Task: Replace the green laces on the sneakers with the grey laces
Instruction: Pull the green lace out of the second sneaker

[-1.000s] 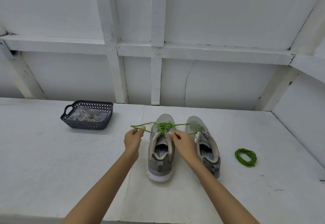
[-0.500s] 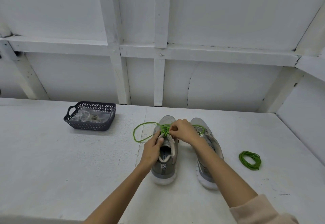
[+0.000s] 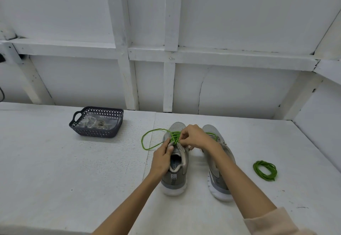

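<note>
Two grey sneakers stand side by side on the white table, toes away from me. The left sneaker (image 3: 176, 177) carries a green lace (image 3: 147, 138) that loops out loosely to its left. My left hand (image 3: 162, 158) grips the left side of this shoe's opening, thumb at the tongue. My right hand (image 3: 195, 136) pinches the green lace at the eyelets. My right forearm partly hides the right sneaker (image 3: 218, 183); a bit of green lace shows near its toe. A coiled green lace (image 3: 265, 170) lies on the table to the right.
A dark perforated basket (image 3: 96, 133) at the back left holds clear bags with pale laces inside. A white panelled wall runs behind the table, and a side wall closes it off on the right.
My left hand let go of the stretched lace end and moved right onto the left sneaker. My right hand rose to the eyelets. The lace went slack into a loop.
</note>
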`<state>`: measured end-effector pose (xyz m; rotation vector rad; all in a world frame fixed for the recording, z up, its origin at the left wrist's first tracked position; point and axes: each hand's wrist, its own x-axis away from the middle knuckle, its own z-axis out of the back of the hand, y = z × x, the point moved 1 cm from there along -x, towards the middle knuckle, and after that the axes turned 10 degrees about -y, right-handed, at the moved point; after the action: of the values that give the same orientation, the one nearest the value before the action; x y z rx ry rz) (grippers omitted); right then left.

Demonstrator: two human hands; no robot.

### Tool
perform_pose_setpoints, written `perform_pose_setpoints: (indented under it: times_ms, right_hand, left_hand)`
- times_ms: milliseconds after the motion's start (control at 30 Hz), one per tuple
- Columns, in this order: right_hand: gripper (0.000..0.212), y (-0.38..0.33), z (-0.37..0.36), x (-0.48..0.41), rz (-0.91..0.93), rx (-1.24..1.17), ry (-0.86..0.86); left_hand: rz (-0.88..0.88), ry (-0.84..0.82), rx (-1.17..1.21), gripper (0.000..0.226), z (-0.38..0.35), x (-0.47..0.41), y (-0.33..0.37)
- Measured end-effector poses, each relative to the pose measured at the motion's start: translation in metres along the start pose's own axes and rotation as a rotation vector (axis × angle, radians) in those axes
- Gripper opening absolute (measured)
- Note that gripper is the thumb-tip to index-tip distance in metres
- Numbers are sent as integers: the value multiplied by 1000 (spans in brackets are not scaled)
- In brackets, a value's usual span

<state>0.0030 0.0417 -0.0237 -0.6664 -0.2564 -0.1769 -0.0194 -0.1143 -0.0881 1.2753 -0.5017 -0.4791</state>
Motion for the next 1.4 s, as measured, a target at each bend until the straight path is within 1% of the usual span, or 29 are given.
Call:
perform_pose_setpoints:
  times_ms: [133,200,267,333,400,433,500,567,633,700,733,767,800,867,933,1000,1067,1100,1133,1167,1233,1267,1300,1333,1400]
  right_hand:
    - [8,0,-3,-2,2,68,13]
    - [7,3,-6,-2,10,36,47]
    - [8,9,-9,-2,13,-83,81]
    - [14,15,-10,0,1,-259,87]
    - [14,19,-8,4,-18,-408,53]
    - [13,19,-7,6,-18,-434,31]
    - [10,19,-5,9,1,-397,5]
    - [10,18,-4,10,8,-301,-1]
    - [10,16,-3,9,2,-261,61]
    - [12,16,1,9,-25,-375,186]
    - [12,17,4,9,-45,-451,225]
    - [11,18,6,10,-64,-499,224]
    - [9,19,7,12,-79,-501,181]
    - [5,19,2,13,-89,-415,57]
    - [7,18,-4,13,-72,-318,0]
    - [9,16,-5,11,-61,-301,69]
    - [9,15,-2,12,-82,-420,206]
    - [9,17,-1,12,-95,-501,243]
    - [11,18,-2,13,-109,-557,234]
    - [17,18,-4,14,-129,-574,186]
    - [33,17,-10,17,-164,-543,60]
    - [36,18,-13,17,-160,-517,29]
    - [34,20,-14,15,-139,-500,35]
    - [29,22,-13,14,-113,-500,73]
    - [19,25,-10,11,-90,-553,220]
  left_hand:
    - [-6,7,-4,42,0,1,0]
    - [-12,1,-15,42,1,2,1]
    - [-16,-7,-13,42,0,2,1]
    - [-12,-7,-2,42,0,1,0]
    - [-4,1,-4,42,0,0,-1]
    - [-1,4,-12,42,0,-1,-2]
    - [-3,7,-23,41,0,0,-1]
    - [-9,5,-33,41,0,0,-1]
    - [-4,10,-44,41,0,0,-1]
    - [7,11,-40,42,0,-1,-1]
    - [10,14,-39,42,-1,-1,-2]
    - [15,17,-36,41,-1,-1,-2]
    - [19,20,-33,41,-1,-1,-2]
    - [16,21,-31,41,-1,0,-2]
    - [13,20,-33,41,-2,0,-1]
    - [15,16,-31,41,-1,1,-1]
    - [12,7,-39,41,-1,1,0]
    - [10,7,-42,41,-1,1,-1]
    - [9,10,-42,41,-1,2,-1]
    - [8,14,-42,41,-1,2,-1]
    - [6,15,-44,41,-1,2,-1]
    - [6,13,-48,41,-1,2,-1]
    - [6,11,-54,41,-1,1,-1]
    - [6,11,-58,41,-1,1,-1]
    - [6,11,-68,41,-1,1,-1]
